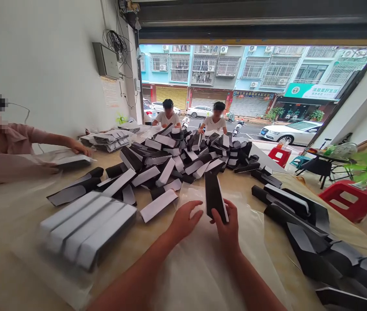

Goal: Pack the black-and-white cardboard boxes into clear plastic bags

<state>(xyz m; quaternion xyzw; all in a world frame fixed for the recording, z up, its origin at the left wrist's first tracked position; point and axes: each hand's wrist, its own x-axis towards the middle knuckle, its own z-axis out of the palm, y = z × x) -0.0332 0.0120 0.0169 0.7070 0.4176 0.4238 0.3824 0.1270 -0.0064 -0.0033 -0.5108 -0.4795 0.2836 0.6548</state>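
Observation:
My right hand (225,224) grips the lower end of a long black box (214,195) with a white edge, which stands tilted upright above the table. My left hand (185,220) is beside it, with its fingertips just left of the box's long side. Behind my hands lies a large heap of black boxes and white paper sleeves (170,162). A white paper sleeve (159,205) lies nearest my left hand. Several white-sleeved boxes (86,229) sit in a row to the left, and more black boxes (313,233) lie to the right.
A co-worker's hand (79,148) rests on a box at the left, beside a stack of wrapped packs (105,140). Two people (189,116) sit beyond the heap. A clear plastic sheet (199,263) covers the marble-like table (17,276). Red stools stand at the right.

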